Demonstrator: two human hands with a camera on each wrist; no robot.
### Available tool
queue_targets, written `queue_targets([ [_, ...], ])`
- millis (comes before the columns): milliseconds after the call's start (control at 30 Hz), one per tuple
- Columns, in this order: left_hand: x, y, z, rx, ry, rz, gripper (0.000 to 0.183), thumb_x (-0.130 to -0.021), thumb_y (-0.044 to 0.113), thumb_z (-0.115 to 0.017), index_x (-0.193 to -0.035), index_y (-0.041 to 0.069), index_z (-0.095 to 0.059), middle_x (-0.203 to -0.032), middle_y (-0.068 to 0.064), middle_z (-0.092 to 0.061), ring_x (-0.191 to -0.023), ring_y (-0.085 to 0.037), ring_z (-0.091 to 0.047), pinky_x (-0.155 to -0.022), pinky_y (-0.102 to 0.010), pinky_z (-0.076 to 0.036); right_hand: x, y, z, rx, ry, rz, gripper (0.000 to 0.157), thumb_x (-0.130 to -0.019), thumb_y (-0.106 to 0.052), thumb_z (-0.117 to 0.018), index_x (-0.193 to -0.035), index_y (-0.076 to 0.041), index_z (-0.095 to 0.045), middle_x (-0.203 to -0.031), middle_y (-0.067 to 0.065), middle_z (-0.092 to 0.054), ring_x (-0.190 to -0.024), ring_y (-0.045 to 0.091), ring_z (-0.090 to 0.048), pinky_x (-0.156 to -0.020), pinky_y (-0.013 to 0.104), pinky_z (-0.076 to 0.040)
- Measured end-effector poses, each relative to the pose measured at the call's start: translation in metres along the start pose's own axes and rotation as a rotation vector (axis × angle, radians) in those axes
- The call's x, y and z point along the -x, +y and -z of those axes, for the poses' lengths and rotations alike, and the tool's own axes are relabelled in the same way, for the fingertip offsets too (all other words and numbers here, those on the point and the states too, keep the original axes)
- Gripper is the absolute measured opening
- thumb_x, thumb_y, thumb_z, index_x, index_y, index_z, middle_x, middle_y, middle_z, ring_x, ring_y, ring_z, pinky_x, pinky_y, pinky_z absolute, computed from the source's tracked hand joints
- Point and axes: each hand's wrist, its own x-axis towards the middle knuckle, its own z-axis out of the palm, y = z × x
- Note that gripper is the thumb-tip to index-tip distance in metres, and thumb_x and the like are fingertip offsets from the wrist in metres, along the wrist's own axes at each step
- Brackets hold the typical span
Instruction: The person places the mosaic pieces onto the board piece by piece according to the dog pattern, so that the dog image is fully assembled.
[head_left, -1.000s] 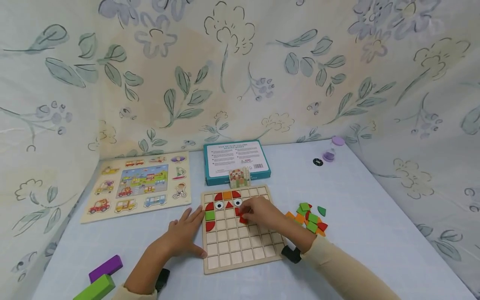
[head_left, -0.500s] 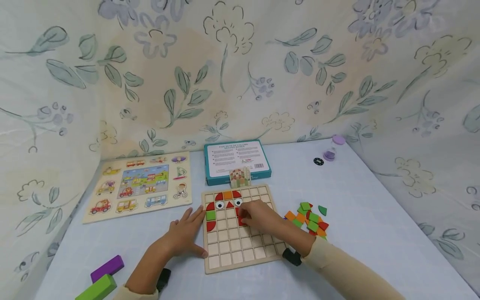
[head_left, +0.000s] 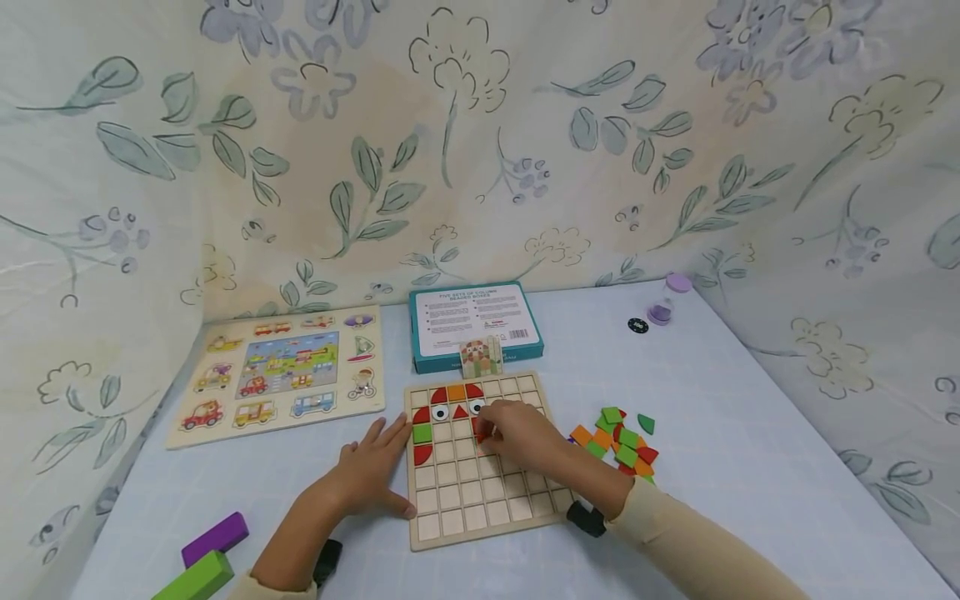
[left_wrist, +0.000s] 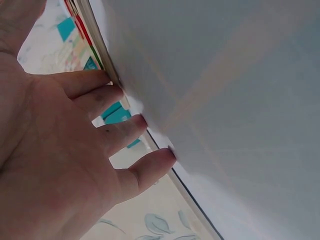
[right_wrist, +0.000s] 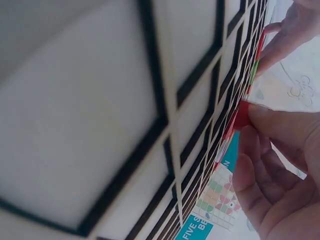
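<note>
A wooden grid board [head_left: 468, 492] lies on the table, partly filled at its upper left with red, orange, green and eye-printed tiles. Over its upper middle, my right hand [head_left: 525, 437] pinches a small red tile [right_wrist: 243, 115] between thumb and fingertips, close to the grid; in the head view the fingers cover most of that tile. Another red piece [head_left: 476, 426] shows beside the fingertips, under an eye tile [head_left: 477, 407]. My left hand [head_left: 367, 475] is spread flat at the board's left edge, fingertips and thumb touching the rim.
Loose green, orange and red tiles [head_left: 625, 442] are piled right of the board. Behind it, a pattern card [head_left: 481, 357] leans on a teal box [head_left: 438, 364]. A vehicle puzzle [head_left: 367, 406] lies left. Purple [head_left: 215, 538] and green blocks [head_left: 197, 577] sit front left; a small hourglass [head_left: 661, 312] stands back right.
The right hand stays over the same cells with small finger shifts. The red tile at its fingertips showed more half a second ago and is now mostly covered. The left hand keeps still.
</note>
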Motion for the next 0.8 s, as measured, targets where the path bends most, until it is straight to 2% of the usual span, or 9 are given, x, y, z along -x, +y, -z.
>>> queue_targets([
  [100,-0.002,0.002,0.0,-0.003,-0.002,-0.005,0.115,-0.049,0.048,-0.083,-0.144,0.017,-0.026,-0.151,-0.001,-0.016,-0.138,-0.032,-0.005,-0.098,-0.068,-0.015,0.005,0.002,0.001,0.045,0.016,0.035,0.005,-0.08,-0.016,-0.069,-0.083,-0.018,-0.066,-0.079,-0.011,-0.059,-0.071,0.003,-0.052,-0.065,0.016,-0.047],
  [200,-0.004,0.004,0.0,-0.003,-0.01,-0.013,0.115,-0.05,0.048,-0.083,-0.144,0.017,-0.025,-0.152,-0.001,-0.015,-0.138,-0.032,-0.005,-0.098,-0.068,-0.014,0.009,0.004,0.003,0.057,-0.004,0.059,0.005,-0.081,-0.015,-0.068,-0.085,-0.017,-0.07,-0.081,-0.011,-0.06,-0.074,0.002,-0.053,-0.067,0.015,-0.048],
  [433,-0.009,0.006,0.003,-0.028,-0.003,-0.036,0.115,-0.05,0.049,-0.083,-0.144,0.016,-0.025,-0.152,-0.001,-0.015,-0.138,-0.032,-0.005,-0.098,-0.068,-0.016,0.009,0.012,0.005,0.079,-0.013,0.122,0.005,-0.079,-0.013,-0.07,-0.082,-0.015,-0.071,-0.077,-0.009,-0.06,-0.073,0.002,-0.053,-0.066,0.013,-0.047],
  [667,-0.012,0.011,0.0,-0.01,-0.025,-0.047,0.115,-0.05,0.049,-0.083,-0.144,0.015,-0.025,-0.151,-0.002,-0.016,-0.138,-0.033,-0.005,-0.098,-0.068,-0.015,0.01,0.017,0.005,0.055,-0.037,0.117,0.007,-0.078,-0.011,-0.071,-0.084,-0.014,-0.071,-0.082,-0.008,-0.061,-0.078,0.004,-0.056,-0.07,0.014,-0.048],
  [800,-0.008,0.009,0.0,-0.012,-0.005,-0.04,0.116,-0.048,0.049,-0.083,-0.143,0.014,-0.027,-0.151,-0.003,-0.017,-0.138,-0.034,-0.006,-0.097,-0.069,-0.016,0.007,0.011,0.004,0.078,-0.056,0.115,0.009,-0.078,-0.013,-0.071,-0.086,-0.014,-0.071,-0.082,-0.008,-0.062,-0.079,0.003,-0.056,-0.072,0.014,-0.048],
])
